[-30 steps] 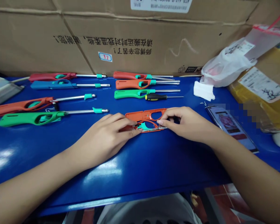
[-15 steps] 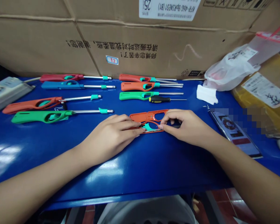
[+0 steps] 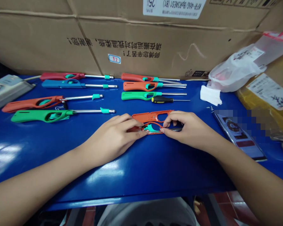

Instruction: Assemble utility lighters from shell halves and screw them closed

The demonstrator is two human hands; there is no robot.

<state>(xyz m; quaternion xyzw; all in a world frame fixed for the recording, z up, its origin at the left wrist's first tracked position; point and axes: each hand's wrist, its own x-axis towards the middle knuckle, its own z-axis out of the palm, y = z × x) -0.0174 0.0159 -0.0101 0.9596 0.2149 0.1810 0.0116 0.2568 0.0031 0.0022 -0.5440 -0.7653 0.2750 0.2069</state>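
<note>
An opened orange lighter shell [image 3: 153,128] with a teal trigger inside lies on the blue table [image 3: 141,169] at the centre. My left hand [image 3: 113,138] rests on its left end, fingers pressed together on it. My right hand [image 3: 188,128] pinches its right end, where a metal tube shows under the fingers. A second orange shell half [image 3: 151,116] lies just behind, touching neither palm.
Several finished long lighters lie behind: green [image 3: 42,115], orange [image 3: 33,103], blue [image 3: 61,83], red [image 3: 61,76] at left, a group of three [image 3: 143,86] at centre. A black screwdriver [image 3: 163,99], folded white paper [image 3: 209,95], a phone [image 3: 240,138], plastic bag [image 3: 235,70] and cardboard boxes [image 3: 132,34] surround them.
The hands stay on the orange shell with only slight finger shifts. The camera view has drifted a little, moving everything slightly right.
</note>
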